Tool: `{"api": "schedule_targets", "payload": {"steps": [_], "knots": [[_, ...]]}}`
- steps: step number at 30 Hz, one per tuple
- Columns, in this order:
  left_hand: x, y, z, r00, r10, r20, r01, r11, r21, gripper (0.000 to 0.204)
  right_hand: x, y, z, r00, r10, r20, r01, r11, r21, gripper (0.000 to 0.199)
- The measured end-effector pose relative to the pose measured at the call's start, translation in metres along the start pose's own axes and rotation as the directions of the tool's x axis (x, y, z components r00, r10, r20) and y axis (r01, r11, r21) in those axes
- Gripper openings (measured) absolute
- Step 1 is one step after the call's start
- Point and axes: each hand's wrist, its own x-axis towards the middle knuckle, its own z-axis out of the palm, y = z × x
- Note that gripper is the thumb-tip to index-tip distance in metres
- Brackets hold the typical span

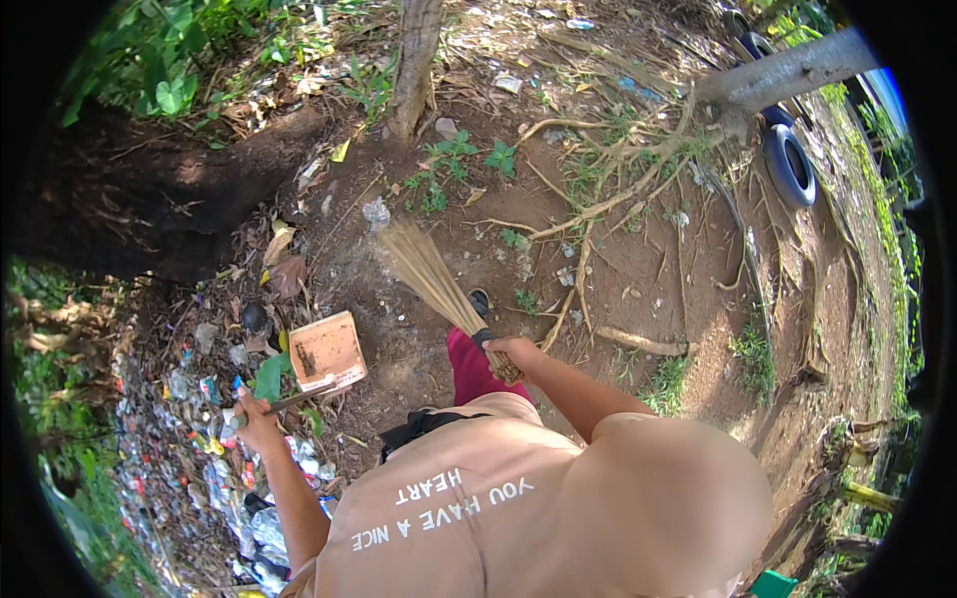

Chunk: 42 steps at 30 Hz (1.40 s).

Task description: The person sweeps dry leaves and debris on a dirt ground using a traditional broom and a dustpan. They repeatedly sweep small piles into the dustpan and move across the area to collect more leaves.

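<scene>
My right hand (512, 357) is wrapped round the bound end of a stick broom (424, 267). The broom's thin bristles fan out toward the far left, over bare soil. Right by their tips lies a crumpled piece of clear plastic (376, 213). My left hand (259, 421) grips the stick handle of a dustpan (339, 344). This pan is a pale orange, box-shaped scoop with dirt marks inside, held low above the ground beside the litter. A gap separates the broom tips from the pan. The dustpan's underside is hidden.
Mixed litter (214, 448) covers the ground at left. A dark log or bank (169, 199) lies beyond it. A slim tree trunk (414, 70) stands ahead; exposed roots (608, 204) spread on the right, near a tyre (790, 166). My shoe (479, 301) shows beneath the broom.
</scene>
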Motion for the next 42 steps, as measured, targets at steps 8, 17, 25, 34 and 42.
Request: {"api": "schedule_targets", "payload": {"steps": [8, 17, 25, 34, 42], "knots": [[0.019, 0.078, 0.147, 0.986, 0.028, 0.162, -0.017, 0.997, -0.070, 0.039, 0.038, -0.049, -0.024, 0.994, -0.101, -0.048, 0.110, 0.804, 0.584, 0.020], [0.029, 0.166, 0.327, 0.906, 0.056, 0.420, 0.000, 0.991, -0.132, 0.036, 0.106, -0.216, -0.181, 0.950, 0.005, -0.313, 0.185, 0.797, 0.575, 0.022], [0.024, 0.215, 0.422, 0.839, 0.108, 0.534, -0.017, 0.985, -0.172, 0.034, 0.086, -0.225, -0.224, 0.949, -0.087, -0.304, 0.238, 0.829, 0.506, 0.022], [0.029, 0.228, 0.508, 0.822, 0.114, 0.557, -0.067, 0.992, -0.104, 0.036, 0.114, -0.298, -0.262, 0.682, -0.296, -0.669, 0.670, 0.619, 0.410, 0.023], [0.059, 0.249, 0.593, 0.815, 0.051, 0.577, -0.018, 0.998, -0.063, 0.039, 0.149, -0.408, -0.311, 0.966, 0.040, -0.256, 0.111, 0.830, 0.547, 0.022]]}}
